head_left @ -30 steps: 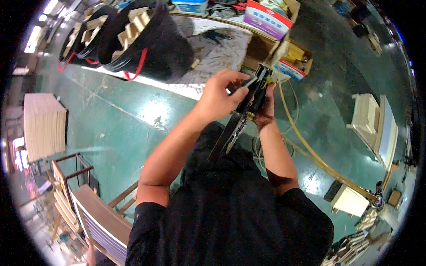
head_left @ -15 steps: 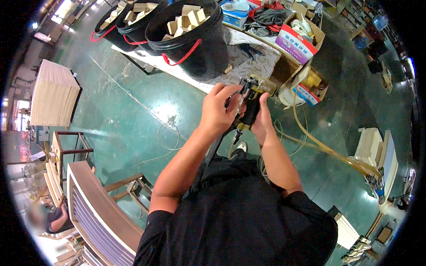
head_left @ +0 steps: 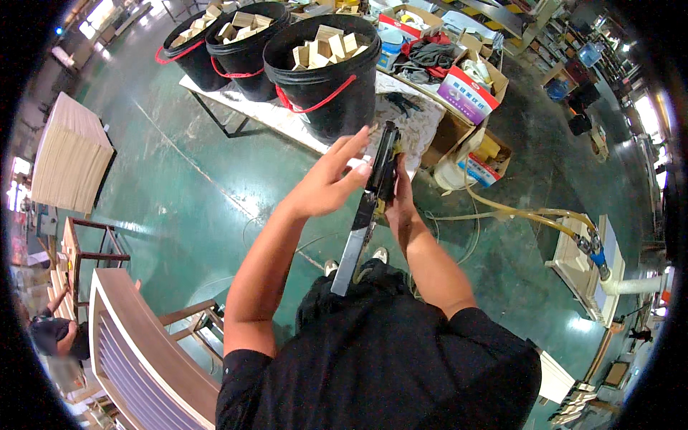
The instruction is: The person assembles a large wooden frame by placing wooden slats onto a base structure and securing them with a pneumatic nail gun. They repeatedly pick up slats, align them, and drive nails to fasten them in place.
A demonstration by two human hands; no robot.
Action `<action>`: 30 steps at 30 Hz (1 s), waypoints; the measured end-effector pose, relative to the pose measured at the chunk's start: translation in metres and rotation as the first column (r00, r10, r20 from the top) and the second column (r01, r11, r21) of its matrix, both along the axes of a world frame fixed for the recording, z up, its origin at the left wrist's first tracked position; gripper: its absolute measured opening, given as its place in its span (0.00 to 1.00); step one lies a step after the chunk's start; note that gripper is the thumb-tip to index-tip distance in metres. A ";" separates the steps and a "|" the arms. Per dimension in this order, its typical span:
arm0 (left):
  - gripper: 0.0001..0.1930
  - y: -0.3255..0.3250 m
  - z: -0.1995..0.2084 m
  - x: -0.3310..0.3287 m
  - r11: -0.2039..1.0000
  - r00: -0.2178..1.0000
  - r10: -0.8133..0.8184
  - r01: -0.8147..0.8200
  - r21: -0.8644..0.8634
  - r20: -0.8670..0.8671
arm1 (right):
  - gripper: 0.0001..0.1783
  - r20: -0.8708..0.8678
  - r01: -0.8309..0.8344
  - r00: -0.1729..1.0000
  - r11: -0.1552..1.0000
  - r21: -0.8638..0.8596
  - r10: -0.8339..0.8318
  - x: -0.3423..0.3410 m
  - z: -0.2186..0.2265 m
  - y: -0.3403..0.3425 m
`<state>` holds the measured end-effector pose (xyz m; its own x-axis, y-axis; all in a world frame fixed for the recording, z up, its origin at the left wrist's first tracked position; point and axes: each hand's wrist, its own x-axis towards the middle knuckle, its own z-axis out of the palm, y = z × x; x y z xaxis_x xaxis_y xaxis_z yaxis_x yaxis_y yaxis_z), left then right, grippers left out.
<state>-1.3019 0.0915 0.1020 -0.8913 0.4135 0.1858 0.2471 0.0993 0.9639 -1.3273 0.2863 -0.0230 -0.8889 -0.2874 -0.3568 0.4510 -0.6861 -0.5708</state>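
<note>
My right hand [head_left: 403,195] is wrapped around an air nail gun [head_left: 383,179], mostly hidden behind the tool's body. The gun is black with yellowish parts, and its long grey magazine [head_left: 350,258] slants down toward my lap. My left hand [head_left: 328,180] is beside the gun on its left, fingers stretched out and thumb near the tool's side. I cannot tell whether the thumb touches it. Beyond my hands stands a low table [head_left: 301,136] with a white, stained cover.
Black buckets of wood blocks [head_left: 326,93] with red handles stand on the table. Cartons [head_left: 469,93] and a white bucket [head_left: 450,174] are to the right. Air hoses [head_left: 512,211] loop across the floor. Stacked boards [head_left: 72,158] and a slatted panel [head_left: 143,351] are at left, with another person [head_left: 54,333] nearby.
The nail gun has turned, so its long magazine now shows pointing toward me. My left hand has come off the gun's side and opened. The view has shifted slightly.
</note>
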 end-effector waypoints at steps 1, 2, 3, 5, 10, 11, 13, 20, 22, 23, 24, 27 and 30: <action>0.38 -0.016 -0.021 0.008 1.000 1.000 -0.014 0.014 0.017 -0.002 | 0.38 -0.090 0.024 0.996 0.991 0.134 -0.012 0.005 0.002 -0.011; 0.39 -0.026 -0.029 0.027 0.991 0.996 -0.054 0.046 0.122 0.067 | 0.39 -0.075 0.040 0.997 0.995 0.097 -0.033 0.006 -0.007 -0.010; 0.41 -0.036 -0.037 0.050 0.972 0.986 -0.103 0.072 0.225 0.132 | 0.39 -0.060 0.059 0.997 0.997 0.057 -0.056 0.003 -0.030 -0.009; 0.43 -0.046 -0.048 0.081 0.950 0.985 -0.119 0.077 0.302 0.124 | 0.40 -0.084 0.128 0.988 0.990 -0.060 -0.132 0.005 -0.063 -0.015; 0.42 -0.056 -0.051 0.108 0.997 1.000 -0.005 0.007 0.072 -0.031 | 0.36 0.398 0.217 0.894 0.976 0.019 -0.206 0.032 -0.119 -0.022; 0.41 -0.056 -0.046 0.109 1.000 0.999 0.000 -0.002 -0.029 -0.051 | 0.36 0.387 0.180 0.904 0.983 0.038 -0.181 0.042 -0.125 -0.027; 0.43 -0.056 -0.039 0.110 0.988 1.000 -0.002 0.006 -0.152 0.021 | 0.36 0.465 0.127 0.880 0.991 -0.041 -0.093 0.053 -0.125 -0.036; 0.40 -0.018 -0.034 0.137 0.938 0.920 0.271 -0.318 -0.135 -0.282 | 0.44 0.370 0.002 0.929 0.996 0.084 -0.033 0.050 -0.042 -0.054; 0.43 -0.011 -0.038 0.161 0.877 0.836 0.415 -0.472 -0.084 -0.359 | 0.40 0.354 -0.074 0.933 0.997 0.008 0.066 0.050 0.001 -0.043; 0.46 -0.004 -0.041 0.172 0.865 0.802 0.429 -0.497 -0.066 -0.415 | 0.42 0.391 -0.136 0.909 0.990 -0.046 0.143 0.047 0.018 -0.037; 0.49 0.005 -0.042 0.167 0.857 0.770 0.436 -0.513 -0.046 -0.466 | 0.45 0.276 -0.177 0.946 0.984 0.004 0.169 0.046 0.013 -0.031; 0.50 0.044 -0.040 0.152 0.728 0.646 0.660 -0.675 0.116 -0.383 | 0.33 0.072 -0.326 0.945 0.921 0.214 0.318 0.084 0.049 -0.036; 0.46 0.060 -0.020 0.160 0.707 0.636 0.703 -0.674 0.214 -0.319 | 0.26 0.005 -0.407 0.913 0.910 0.072 0.408 0.085 0.050 -0.031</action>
